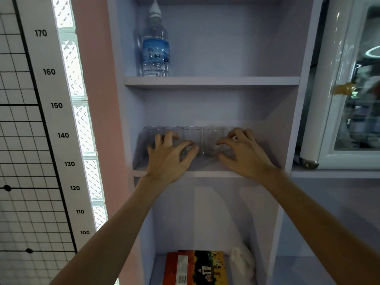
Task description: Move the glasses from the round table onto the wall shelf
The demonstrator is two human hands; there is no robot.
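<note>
Several clear glasses stand in a row on the middle board of the lilac wall shelf [205, 171]. My left hand [170, 157] reaches in at the left. Its fingers are curled over the second glass [172, 129], and its thumb and forefinger are round the base of the third glass [192, 134]. My right hand [244, 153] is at the right end, its curled fingers and thumb round the rightmost glass [229, 150], which it mostly hides. A free glass [212, 138] stands between the two hands, and another glass [151, 133] stands at the far left.
A water bottle [155, 44] stands on the board above, at the left. Below, a colourful box [197, 268] and a white bag [242, 262] lie on a lower board. A glass-door cabinet [349, 99] stands to the right, and a height chart [55, 105] hangs on the left.
</note>
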